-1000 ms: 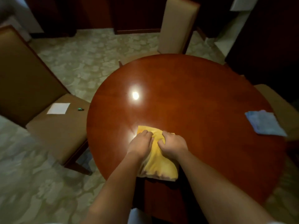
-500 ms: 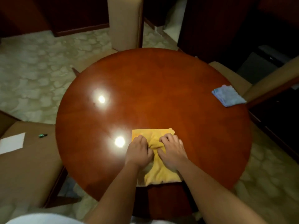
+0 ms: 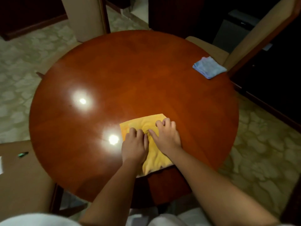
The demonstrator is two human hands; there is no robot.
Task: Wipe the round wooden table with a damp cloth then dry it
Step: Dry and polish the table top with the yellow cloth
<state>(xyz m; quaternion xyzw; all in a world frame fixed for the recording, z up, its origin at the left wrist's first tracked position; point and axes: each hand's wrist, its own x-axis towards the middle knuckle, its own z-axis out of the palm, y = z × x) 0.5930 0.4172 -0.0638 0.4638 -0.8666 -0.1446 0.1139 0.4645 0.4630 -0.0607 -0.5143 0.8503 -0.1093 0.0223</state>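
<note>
Since half a second ago, both hands are sliding the yellow cloth [image 3: 151, 128] rightward along the near edge of the round wooden table [image 3: 130, 75]. I'm pressing it with my left hand [image 3: 135, 145] and right hand [image 3: 167, 136], fingers curled and bunching the fabric underneath. Folded blue cloth [image 3: 209, 67] is lying at the far-right rim, well apart.

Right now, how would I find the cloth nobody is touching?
Start at the round wooden table and follow its rim to the far right edge, beside the tan chair. The blue cloth lies there folded, alone; unlike the yellow cloth at the near edge, no hands are on it.
</note>
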